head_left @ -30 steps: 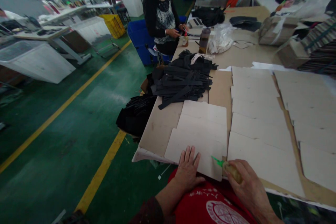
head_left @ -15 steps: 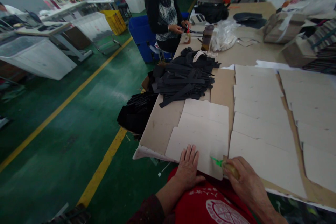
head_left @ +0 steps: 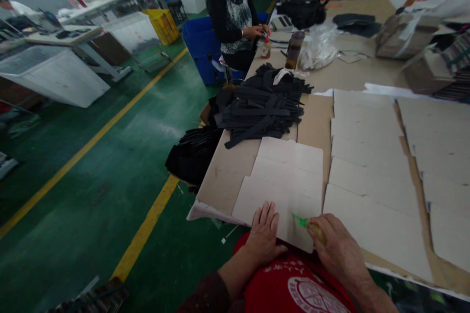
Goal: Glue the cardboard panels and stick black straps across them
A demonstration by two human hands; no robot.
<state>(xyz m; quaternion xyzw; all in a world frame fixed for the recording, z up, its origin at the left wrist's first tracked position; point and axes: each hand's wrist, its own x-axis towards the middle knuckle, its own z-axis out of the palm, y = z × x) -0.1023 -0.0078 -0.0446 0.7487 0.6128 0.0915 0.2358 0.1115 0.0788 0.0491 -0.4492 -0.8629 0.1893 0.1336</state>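
My left hand [head_left: 263, 230] lies flat, fingers spread, on a pale rectangular board [head_left: 279, 195] near the table's front edge. My right hand [head_left: 340, 247] is wrapped around a yellowish squeeze bottle [head_left: 317, 231] with a green nozzle. The bottle is tilted, its tip pointing left at the board's lower right part; whether the tip touches I cannot tell. Another pale board [head_left: 290, 151] lies partly under the far side of this one. To the right, overlapping pale boards [head_left: 374, 220] lie in two columns.
A heap of black strips [head_left: 262, 112] lies beyond the boards, with more black pieces [head_left: 193, 156] at the table's left side. A co-worker [head_left: 235, 14] sits at the far left edge. A dark bottle [head_left: 294, 51] and a clear plastic bag [head_left: 319, 46] stand farther back.
My right hand has moved the squeeze bottle slightly left and up over the board. My left hand has stayed in place on it. The view has shifted a little.
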